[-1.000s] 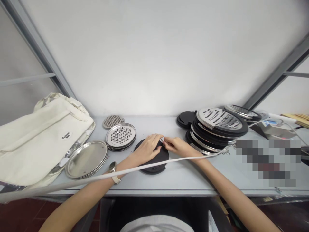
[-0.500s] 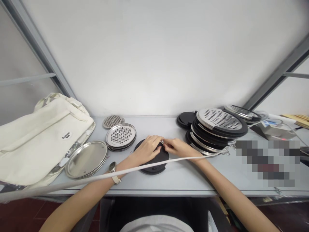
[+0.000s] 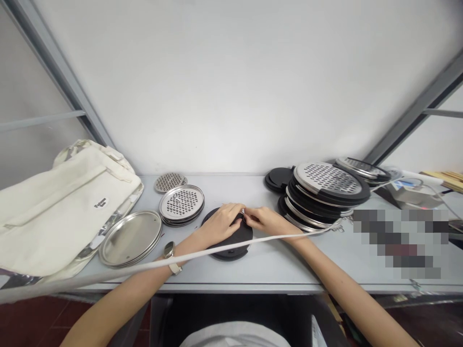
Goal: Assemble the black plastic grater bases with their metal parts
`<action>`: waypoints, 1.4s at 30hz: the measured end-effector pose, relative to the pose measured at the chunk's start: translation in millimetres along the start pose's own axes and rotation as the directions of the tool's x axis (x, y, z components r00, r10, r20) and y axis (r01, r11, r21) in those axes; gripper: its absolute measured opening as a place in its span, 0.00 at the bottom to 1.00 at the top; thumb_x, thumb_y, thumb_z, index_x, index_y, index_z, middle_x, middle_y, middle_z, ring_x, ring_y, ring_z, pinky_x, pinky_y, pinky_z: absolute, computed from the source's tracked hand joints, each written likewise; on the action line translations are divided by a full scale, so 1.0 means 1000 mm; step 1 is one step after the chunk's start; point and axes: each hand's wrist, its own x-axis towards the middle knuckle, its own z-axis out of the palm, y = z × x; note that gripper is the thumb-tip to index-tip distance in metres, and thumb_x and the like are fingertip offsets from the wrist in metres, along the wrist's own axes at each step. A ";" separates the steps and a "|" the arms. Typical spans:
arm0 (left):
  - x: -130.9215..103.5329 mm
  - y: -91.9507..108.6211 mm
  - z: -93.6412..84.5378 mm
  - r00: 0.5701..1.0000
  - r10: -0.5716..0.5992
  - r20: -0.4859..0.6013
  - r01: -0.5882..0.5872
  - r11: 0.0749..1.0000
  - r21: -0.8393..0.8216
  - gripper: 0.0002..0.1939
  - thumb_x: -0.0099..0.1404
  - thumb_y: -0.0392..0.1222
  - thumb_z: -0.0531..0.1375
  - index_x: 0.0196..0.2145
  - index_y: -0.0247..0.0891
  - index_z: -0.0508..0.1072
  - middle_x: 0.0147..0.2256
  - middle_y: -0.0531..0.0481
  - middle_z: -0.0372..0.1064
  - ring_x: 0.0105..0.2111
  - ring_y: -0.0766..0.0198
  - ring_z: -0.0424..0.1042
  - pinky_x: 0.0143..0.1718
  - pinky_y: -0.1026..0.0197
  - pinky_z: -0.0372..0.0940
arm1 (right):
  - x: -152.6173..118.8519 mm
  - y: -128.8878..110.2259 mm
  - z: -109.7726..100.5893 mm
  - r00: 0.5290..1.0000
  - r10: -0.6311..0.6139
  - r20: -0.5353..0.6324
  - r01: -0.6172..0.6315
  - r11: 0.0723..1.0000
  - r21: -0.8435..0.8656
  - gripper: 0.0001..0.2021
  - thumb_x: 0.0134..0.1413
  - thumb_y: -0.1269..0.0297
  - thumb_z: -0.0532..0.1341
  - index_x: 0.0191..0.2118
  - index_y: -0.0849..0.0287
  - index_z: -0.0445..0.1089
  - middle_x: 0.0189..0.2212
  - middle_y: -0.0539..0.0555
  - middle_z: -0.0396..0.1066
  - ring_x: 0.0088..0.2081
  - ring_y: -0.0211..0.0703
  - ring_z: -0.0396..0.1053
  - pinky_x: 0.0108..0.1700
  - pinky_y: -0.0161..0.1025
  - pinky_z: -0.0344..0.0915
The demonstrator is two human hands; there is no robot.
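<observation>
A black round disc [image 3: 231, 246] lies flat on the table in front of me, partly covered by my hands. My left hand [image 3: 221, 224] rests across it, fingers curled together over its far edge and thumb bent inward. Beside it, my right hand [image 3: 261, 218] is closed in a pinch at the far right rim, its fingertips almost meeting the left ones. Whatever small part lies between the fingertips is hidden. A white cord [image 3: 202, 250] passes in front of the left forearm and the disc.
Left of the disc are perforated metal grater discs [image 3: 182, 205] and plain metal discs [image 3: 132, 238], beside a cream bag [image 3: 68, 207]. A tall stack of black and metal discs [image 3: 327, 195] stands right, near a black round piece [image 3: 279, 179]. A grey device [image 3: 415, 193] sits far right.
Both hands keep almost the same place at the disc's far rim. The view has shifted very slightly; nothing else visibly moved.
</observation>
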 end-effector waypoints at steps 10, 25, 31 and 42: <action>-0.002 0.002 -0.002 1.000 0.001 -0.003 -0.001 0.999 -0.039 0.16 0.65 0.31 0.51 0.50 0.38 0.60 0.46 0.45 0.65 0.48 0.59 0.65 0.51 0.53 0.62 | 0.000 -0.002 -0.001 1.000 -0.005 -0.004 0.005 1.000 0.004 0.11 0.59 0.65 0.51 0.29 0.61 0.66 0.20 0.49 0.64 0.20 0.33 0.55 0.26 0.32 0.48; -0.001 0.001 -0.002 1.000 -0.028 0.004 0.028 0.997 -0.071 0.16 0.64 0.32 0.52 0.50 0.37 0.59 0.45 0.45 0.66 0.46 0.59 0.67 0.48 0.55 0.64 | -0.001 -0.002 -0.003 1.000 -0.007 0.012 0.006 1.000 0.009 0.11 0.59 0.65 0.50 0.31 0.61 0.67 0.20 0.48 0.63 0.20 0.32 0.52 0.26 0.32 0.49; -0.001 0.000 -0.002 1.000 -0.020 0.016 0.021 0.997 -0.072 0.15 0.65 0.34 0.52 0.50 0.38 0.59 0.46 0.45 0.64 0.48 0.59 0.66 0.50 0.54 0.63 | -0.001 -0.003 -0.003 1.000 0.006 0.021 -0.007 1.000 0.016 0.10 0.57 0.66 0.51 0.29 0.60 0.65 0.19 0.48 0.61 0.20 0.32 0.52 0.26 0.32 0.48; -0.001 0.002 -0.004 0.999 -0.030 0.020 0.032 0.996 -0.081 0.12 0.66 0.33 0.51 0.48 0.38 0.60 0.43 0.46 0.65 0.44 0.59 0.67 0.47 0.55 0.64 | -0.001 -0.001 -0.001 0.999 -0.002 -0.035 0.002 1.000 0.005 0.12 0.60 0.64 0.50 0.29 0.61 0.66 0.20 0.48 0.63 0.20 0.32 0.54 0.26 0.32 0.48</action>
